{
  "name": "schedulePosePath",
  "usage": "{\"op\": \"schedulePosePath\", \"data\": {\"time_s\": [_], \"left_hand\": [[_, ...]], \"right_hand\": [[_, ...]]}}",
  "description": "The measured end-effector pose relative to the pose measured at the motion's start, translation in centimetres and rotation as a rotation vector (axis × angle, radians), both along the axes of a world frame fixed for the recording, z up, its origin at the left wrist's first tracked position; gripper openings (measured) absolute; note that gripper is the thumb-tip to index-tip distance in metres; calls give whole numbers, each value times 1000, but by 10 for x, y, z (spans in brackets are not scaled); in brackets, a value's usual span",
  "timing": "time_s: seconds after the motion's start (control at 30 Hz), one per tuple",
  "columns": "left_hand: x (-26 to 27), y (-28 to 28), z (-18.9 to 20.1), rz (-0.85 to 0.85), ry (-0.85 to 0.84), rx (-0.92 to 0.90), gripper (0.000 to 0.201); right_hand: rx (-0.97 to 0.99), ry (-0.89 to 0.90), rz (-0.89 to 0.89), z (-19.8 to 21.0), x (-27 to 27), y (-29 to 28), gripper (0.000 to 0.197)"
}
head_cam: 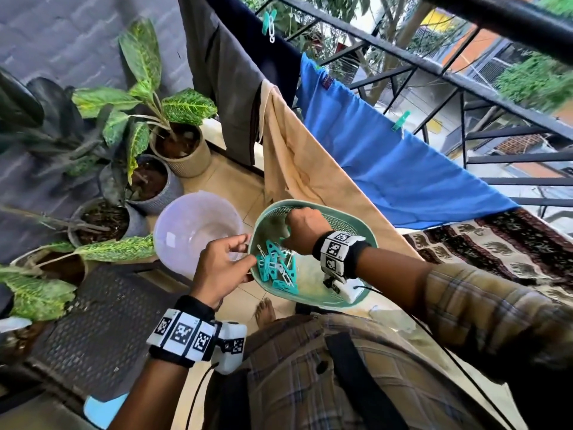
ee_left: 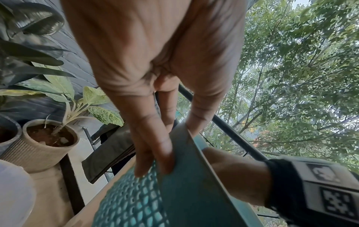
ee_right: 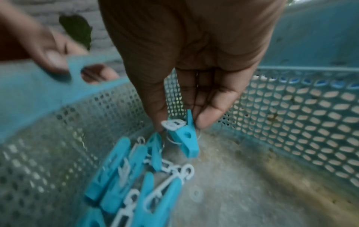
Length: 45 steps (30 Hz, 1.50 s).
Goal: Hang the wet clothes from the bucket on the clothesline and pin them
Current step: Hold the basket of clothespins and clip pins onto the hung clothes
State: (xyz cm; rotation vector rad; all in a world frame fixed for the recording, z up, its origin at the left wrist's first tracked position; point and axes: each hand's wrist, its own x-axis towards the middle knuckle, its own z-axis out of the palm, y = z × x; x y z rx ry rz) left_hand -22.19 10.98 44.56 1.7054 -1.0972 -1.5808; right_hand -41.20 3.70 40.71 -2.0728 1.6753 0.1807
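Observation:
My left hand (head_cam: 231, 259) grips the rim of a teal perforated basket (head_cam: 325, 212), fingers under it and thumb on top (ee_left: 165, 153). Several teal clothespins (head_cam: 277, 268) lie in the basket's low side. My right hand (head_cam: 297, 231) reaches into the basket and pinches one teal clothespin (ee_right: 183, 138) between thumb and fingers, lifted just above the pile (ee_right: 126, 176). On the clothesline hang a dark garment (head_cam: 229, 88), a beige cloth (head_cam: 310, 169) and a blue cloth (head_cam: 387, 156), with teal pins (head_cam: 269, 24) on the line. A pale translucent bucket (head_cam: 195, 231) stands on the floor below.
Potted plants (head_cam: 145, 125) line the grey wall on the left. A black metal railing (head_cam: 465, 97) runs behind the clothes. A patterned brown cloth (head_cam: 496, 243) hangs at right. A dark mat (head_cam: 93, 321) lies at the lower left, beside my bare foot (head_cam: 265, 311).

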Motion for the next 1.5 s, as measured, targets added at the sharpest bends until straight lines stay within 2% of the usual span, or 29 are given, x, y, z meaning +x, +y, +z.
{"op": "schedulePosePath", "data": {"time_s": [0.07,0.17,0.2,0.27,0.37,0.53,0.67,0.77,0.83,0.93,1.07,1.2,1.33,1.5], "left_hand": [[3,-2,4,9,-13,-24,33],[10,-7,7,5,-22,-64,33],[12,-8,9,8,-19,-71,34],[14,-13,13,0,-2,-83,35],[11,-22,25,-20,33,-94,32],[-17,-38,47,-125,68,-120,31],[-60,-49,57,-195,102,-118,34],[-98,-54,60,-237,114,-104,38],[-131,-56,59,-268,118,-82,38],[-185,-53,56,-296,122,-64,41],[-265,-39,47,-342,86,-34,37],[-339,-23,41,-339,70,-6,38],[-396,-9,36,-380,52,39,37],[-427,-3,31,-364,-20,72,36]], "right_hand": [[21,-42,-24,17,-6,0,27],[19,-173,2,53,-18,0,35],[15,-232,-6,67,-24,2,29],[-24,-354,-86,93,-39,4,14],[-121,-511,-249,122,-70,5,23],[-279,-760,-493,164,-137,23,20],[-471,-839,-618,182,-209,47,21],[-559,-817,-733,178,-279,69,20],[-591,-740,-821,169,-333,89,20],[-587,-557,-972,135,-424,122,23],[-525,-388,-1111,84,-527,167,40],[-410,-302,-1152,46,-584,182,25],[-387,-222,-1063,27,-618,168,22],[-397,-198,-929,15,-632,141,19]]}}
